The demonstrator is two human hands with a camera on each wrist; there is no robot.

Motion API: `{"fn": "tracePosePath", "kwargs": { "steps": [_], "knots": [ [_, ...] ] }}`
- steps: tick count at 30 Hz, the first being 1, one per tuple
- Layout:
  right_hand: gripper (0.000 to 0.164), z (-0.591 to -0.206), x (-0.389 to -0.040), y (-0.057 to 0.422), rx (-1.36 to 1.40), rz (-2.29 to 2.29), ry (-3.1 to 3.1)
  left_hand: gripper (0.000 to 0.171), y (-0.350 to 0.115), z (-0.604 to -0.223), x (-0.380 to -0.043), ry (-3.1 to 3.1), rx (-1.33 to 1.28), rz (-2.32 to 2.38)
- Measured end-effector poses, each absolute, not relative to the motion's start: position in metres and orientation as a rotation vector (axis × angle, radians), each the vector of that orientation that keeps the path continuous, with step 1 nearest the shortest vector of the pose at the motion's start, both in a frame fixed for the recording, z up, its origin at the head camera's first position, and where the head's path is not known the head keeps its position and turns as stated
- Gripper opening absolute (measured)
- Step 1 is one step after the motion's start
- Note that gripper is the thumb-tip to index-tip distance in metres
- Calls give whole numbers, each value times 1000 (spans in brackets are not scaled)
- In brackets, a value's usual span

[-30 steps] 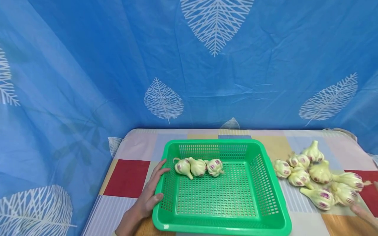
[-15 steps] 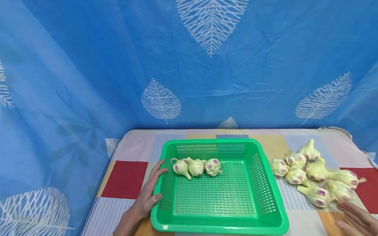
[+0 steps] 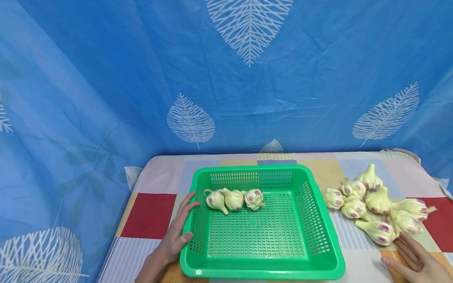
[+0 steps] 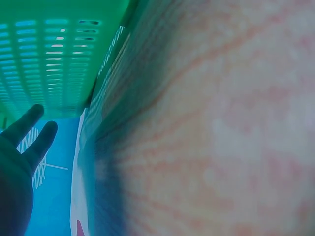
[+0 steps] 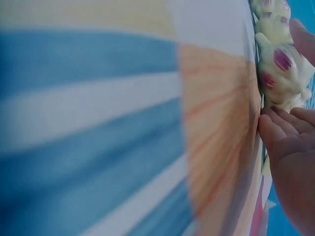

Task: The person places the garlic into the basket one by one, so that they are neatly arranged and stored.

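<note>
The bottom edge crops the right hand [image 3: 422, 264] in head view; tablecloth [image 5: 216, 118] blurs in 2 wrist views.

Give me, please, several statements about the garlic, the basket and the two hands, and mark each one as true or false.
1. The left hand is at the left side of the green basket. True.
2. Three garlic bulbs lie inside the green basket. True.
3. The green basket is solid, without holes. False: it is perforated.
4. The right hand is beside the garlic pile. True.
5. The garlic pile lies left of the green basket. False: it lies on the right.
</note>
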State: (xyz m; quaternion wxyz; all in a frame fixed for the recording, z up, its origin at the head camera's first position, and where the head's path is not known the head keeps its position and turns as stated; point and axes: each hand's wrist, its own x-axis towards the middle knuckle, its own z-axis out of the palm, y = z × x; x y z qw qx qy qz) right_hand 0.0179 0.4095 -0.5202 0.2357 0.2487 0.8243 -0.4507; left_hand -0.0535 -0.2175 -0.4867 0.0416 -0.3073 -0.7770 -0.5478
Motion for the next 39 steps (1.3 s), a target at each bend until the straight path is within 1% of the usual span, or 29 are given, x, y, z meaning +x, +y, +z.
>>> {"fn": "tracePosePath", "kwargs": {
  "steps": [4,8,12,18,22,25,32,39],
  "knots": [
    [122,-509,9,397,672,-1127,2352,65,-218,-487,-54,-2378,-943,-1677],
    [121,-500,3,387,613,-1159,2392,64,-218,-486,-54,-2369,-947,-1672],
    [115,-500,-4,382,518,-1249,2472,64,-219,-486,-54,-2356,-959,-1670],
    [101,-505,-10,379,468,-1173,2686,64,-218,-486,-54,-2359,-952,-1683],
    [97,-500,-12,376,490,-1112,2710,65,-218,-485,-54,-2362,-948,-1684],
    [97,-498,-12,375,530,-1071,2718,65,-218,-485,-54,-2365,-945,-1686],
    [84,-496,-9,371,591,-991,2838,64,-218,-485,-53,-2366,-940,-1692],
    [86,-494,-10,371,631,-989,2827,63,-218,-485,-54,-2353,-956,-1696]
  ]
}}
